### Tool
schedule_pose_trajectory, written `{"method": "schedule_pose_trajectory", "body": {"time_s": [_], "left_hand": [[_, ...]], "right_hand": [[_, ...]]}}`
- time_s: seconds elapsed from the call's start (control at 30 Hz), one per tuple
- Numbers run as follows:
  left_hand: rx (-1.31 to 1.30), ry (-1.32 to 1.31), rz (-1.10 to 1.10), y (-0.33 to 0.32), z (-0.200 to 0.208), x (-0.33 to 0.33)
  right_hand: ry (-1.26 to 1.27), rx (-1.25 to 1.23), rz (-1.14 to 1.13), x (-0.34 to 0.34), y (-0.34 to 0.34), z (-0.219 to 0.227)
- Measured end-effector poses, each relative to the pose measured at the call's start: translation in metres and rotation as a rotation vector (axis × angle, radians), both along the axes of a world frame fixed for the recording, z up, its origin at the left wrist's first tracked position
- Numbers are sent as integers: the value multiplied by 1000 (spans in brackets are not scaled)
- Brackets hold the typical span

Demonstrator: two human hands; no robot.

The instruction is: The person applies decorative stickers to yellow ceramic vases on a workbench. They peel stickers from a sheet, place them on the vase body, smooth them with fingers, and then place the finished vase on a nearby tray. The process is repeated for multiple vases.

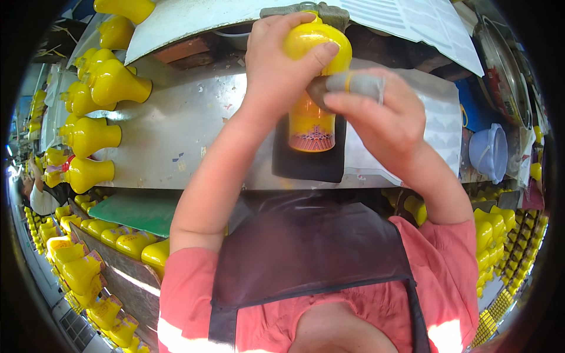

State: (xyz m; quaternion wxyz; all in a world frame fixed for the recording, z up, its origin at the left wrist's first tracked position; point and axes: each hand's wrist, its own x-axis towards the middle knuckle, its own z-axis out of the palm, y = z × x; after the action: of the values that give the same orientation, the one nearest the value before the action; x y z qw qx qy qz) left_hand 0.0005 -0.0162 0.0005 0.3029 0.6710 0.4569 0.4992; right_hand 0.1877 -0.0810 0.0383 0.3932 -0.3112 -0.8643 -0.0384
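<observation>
A glossy yellow vase [321, 47] lies on its side in front of me, with its neck at the far end and a patterned pink and blue band near its base. My left hand [276, 65] grips its upper part, fingers and thumb wrapped around it. A dark cloth [309, 170] is under the base, and a folded grey cloth [336, 17] is at the neck. My right hand [391, 112], slightly blurred, pinches a flat brown scraper-like piece [318, 93] against the vase's side. Grey wrapping [365, 86] covers its index finger.
Several yellow vases [88, 136] line the metal table's [188, 112] left side. White sheets [406, 35] lie at the back and right. A pale blue bucket [497, 154] stands at the right, a green board [138, 210] at the near left. Another person [42, 200] is at the far left.
</observation>
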Motion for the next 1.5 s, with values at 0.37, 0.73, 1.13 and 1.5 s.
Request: {"method": "schedule_pose_trajectory", "body": {"time_s": [0.37,0.73,1.13,1.5], "left_hand": [[-79,-284,-87,11,-28,-4],[-286,-508,-128,-11,-19,0],[44,118,-20,-13,-16,-6],[-7,96,4,-12,-8,-7]], "right_hand": [[332,-181,16,1,-41,-62],[438,-329,-314,-7,-7,-26],[36,-409,-42,-7,79,47],[-35,-442,-157,-14,105,55]]}}
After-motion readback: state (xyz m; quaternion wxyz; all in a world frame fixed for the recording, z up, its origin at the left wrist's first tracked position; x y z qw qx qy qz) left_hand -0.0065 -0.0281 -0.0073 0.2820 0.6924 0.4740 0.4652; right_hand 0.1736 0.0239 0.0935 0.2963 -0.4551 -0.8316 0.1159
